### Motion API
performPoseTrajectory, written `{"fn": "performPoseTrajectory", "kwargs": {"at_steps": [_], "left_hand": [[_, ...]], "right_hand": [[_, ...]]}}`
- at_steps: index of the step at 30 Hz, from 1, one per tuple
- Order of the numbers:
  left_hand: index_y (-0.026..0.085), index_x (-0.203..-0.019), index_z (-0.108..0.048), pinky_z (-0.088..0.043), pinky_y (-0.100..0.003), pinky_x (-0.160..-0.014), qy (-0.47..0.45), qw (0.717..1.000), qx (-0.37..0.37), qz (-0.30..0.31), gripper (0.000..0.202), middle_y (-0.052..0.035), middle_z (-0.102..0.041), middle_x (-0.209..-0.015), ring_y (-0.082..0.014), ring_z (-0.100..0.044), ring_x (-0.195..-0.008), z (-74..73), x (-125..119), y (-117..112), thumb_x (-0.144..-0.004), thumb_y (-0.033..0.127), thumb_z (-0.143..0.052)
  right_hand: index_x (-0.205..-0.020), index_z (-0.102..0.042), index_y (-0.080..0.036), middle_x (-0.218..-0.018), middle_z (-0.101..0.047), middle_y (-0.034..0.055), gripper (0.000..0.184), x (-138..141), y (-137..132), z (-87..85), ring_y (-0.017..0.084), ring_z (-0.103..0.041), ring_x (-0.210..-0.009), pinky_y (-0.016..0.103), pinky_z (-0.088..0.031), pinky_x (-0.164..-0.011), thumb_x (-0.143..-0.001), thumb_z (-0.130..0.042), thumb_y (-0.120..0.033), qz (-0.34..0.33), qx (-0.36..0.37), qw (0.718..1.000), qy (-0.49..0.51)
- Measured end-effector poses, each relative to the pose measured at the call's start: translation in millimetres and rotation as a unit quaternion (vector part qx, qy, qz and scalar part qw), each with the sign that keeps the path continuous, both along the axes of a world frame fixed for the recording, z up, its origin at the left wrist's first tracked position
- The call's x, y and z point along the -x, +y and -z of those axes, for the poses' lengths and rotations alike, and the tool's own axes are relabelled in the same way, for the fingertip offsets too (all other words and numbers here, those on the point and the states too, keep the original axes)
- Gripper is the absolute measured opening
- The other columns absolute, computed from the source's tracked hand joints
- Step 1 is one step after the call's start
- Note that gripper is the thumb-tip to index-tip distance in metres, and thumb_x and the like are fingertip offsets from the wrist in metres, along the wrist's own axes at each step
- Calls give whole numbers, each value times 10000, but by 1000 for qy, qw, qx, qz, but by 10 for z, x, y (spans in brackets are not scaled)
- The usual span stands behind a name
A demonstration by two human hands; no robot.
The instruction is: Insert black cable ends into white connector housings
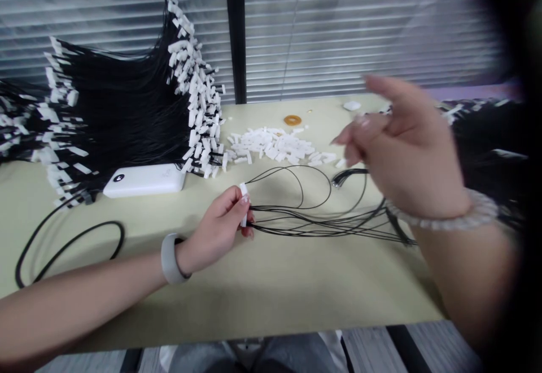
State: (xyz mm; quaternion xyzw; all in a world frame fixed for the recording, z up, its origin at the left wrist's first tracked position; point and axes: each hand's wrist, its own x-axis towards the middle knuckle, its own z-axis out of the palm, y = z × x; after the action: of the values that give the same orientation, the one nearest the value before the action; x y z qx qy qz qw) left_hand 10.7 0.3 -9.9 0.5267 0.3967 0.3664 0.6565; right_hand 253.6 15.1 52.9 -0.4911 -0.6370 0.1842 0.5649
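Between the thumb and fingers of my left hand [226, 215] is a white plastic connector [244, 189], its lower part partly covered by the fingertips. Several thin black wires [305, 231] run from it to the right across the table, and some arch up in loops. My right hand [406, 147] is raised over the table at the right, slightly blurred. One finger points out to the left, the others are bent but apart from it, and I see nothing held in them. Below and left of it lies a bundle of dark wire ends with metal tips [336, 182].
A pile of loose white connectors [275, 144] lies beyond my left hand, with an orange tape ring [292, 119] behind it. Large stacks of black wires with white connectors [135, 96] stand at the left, beside a white power bank [144, 180] with a black cable [70, 237]. More wires [486, 136] lie at right.
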Motion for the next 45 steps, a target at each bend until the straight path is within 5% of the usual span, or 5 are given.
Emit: {"fn": "performPoseTrajectory", "kwargs": {"at_steps": [3, 7, 22, 35, 45], "left_hand": [[177, -777, -452, -436, -219, -535, 4, 1000, -4, 1, 205, 16, -476, -670, -83, -455, -576, 15, 4, 9, -866, 361, -442], [175, -798, -458, -430, -213, -528, 13, 1000, -2, 23, 189, 23, -477, -661, -73, -455, -550, 10, 16, 5, -873, 346, -433], [177, -765, -436, -427, -195, -487, 9, 998, -3, 56, 203, 27, -428, -656, -76, -462, -567, -1, 26, -1, -871, 349, -434], [177, -791, -439, -411, -183, -482, 67, 989, -26, 126, 207, 32, -426, -659, -73, -443, -562, -25, 49, -27, -873, 366, -424], [177, -778, -432, -402, -184, -488, 82, 985, -55, 139, 225, 27, -444, -663, -79, -444, -575, -18, 51, -25, -875, 378, -413]], "right_hand": [[-1094, -548, -236, -745, -625, 1, 258, 231, -102, 89, 85, -546, -564, 228, -454, -549, -841, -498, -244, -77, 71, 985, -135], [-787, -638, -185, -746, -630, -8, 124, 449, -170, 236, 84, -555, -689, 222, -430, -663, -825, -520, -186, -105, 2, 958, -268], [-817, -623, -150, -732, -600, 1, 126, 482, -168, 334, 71, -522, -682, 191, -393, -635, -822, -498, -137, -100, -57, 949, -292], [-810, -636, -157, -724, -574, 31, 240, 509, -137, 434, 103, -507, -682, 218, -390, -605, -881, -423, -241, -96, -113, 891, -430], [-804, -614, -159, -749, -592, 34, 184, 552, -157, 451, 120, -520, -715, 239, -402, -645, -857, -441, -195, -99, -128, 899, -408]]}}
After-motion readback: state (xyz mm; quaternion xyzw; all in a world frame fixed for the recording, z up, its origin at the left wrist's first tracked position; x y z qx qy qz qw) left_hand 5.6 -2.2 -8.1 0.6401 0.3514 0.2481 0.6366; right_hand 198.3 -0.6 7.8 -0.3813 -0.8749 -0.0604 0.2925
